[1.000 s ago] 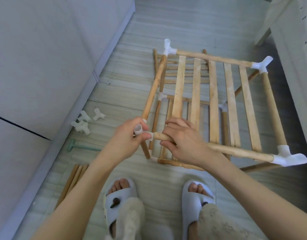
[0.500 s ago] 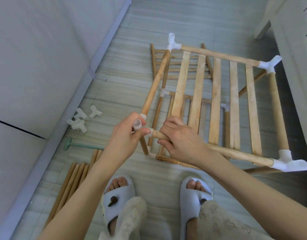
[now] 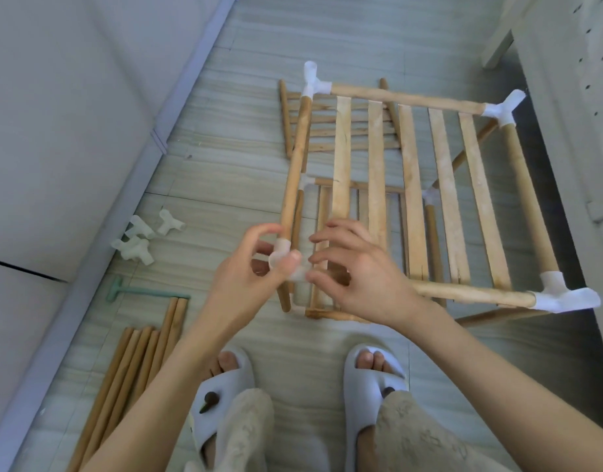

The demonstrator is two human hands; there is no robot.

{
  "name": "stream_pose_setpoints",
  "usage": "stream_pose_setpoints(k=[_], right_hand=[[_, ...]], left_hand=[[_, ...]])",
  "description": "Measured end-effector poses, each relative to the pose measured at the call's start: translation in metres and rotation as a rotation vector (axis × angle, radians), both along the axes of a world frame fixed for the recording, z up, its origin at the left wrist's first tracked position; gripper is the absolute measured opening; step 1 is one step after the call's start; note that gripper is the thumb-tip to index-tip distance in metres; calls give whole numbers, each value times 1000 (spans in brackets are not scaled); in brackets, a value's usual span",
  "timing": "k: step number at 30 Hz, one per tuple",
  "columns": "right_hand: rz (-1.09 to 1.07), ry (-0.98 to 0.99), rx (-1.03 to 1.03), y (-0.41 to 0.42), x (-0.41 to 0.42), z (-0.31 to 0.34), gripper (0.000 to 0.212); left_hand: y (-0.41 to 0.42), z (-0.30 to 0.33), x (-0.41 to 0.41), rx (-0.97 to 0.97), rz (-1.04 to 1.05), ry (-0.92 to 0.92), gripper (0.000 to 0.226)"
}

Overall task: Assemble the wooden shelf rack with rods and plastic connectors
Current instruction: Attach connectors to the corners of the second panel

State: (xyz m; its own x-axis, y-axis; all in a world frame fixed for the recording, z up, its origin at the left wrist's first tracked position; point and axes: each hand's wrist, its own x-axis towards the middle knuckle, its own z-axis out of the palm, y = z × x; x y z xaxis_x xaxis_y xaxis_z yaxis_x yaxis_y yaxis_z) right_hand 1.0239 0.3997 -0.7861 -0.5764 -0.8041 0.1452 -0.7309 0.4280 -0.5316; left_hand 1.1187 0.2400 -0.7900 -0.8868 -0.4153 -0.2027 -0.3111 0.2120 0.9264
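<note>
White plastic corner connector sat at the near-left corner of the slatted shelf frame, pinched by the left hand. Right hand hovered beside it, fingers spread and bent, fingertips near the connector. Spare rods and connectors lay on the floor.

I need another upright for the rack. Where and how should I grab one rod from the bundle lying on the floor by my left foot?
Probably take the rod bundle at its far ends, where the two longest rods stick out past the rest near the green tool. Come from above with the left hand and pinch one across its width: the rods lie flat and packed side by side, so mid-length offers little finger room.
</note>
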Motion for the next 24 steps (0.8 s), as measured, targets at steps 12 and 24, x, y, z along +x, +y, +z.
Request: stream_pose_setpoints(k=[12, 24], right_hand=[[-434, 189, 162, 48, -11, -3, 43], [-417, 72, -53, 38, -1, -5, 43]], left_hand=[[30, -10, -59, 1316, 2, -282, 70], [46, -26, -62, 1378, -137, -206, 58]])
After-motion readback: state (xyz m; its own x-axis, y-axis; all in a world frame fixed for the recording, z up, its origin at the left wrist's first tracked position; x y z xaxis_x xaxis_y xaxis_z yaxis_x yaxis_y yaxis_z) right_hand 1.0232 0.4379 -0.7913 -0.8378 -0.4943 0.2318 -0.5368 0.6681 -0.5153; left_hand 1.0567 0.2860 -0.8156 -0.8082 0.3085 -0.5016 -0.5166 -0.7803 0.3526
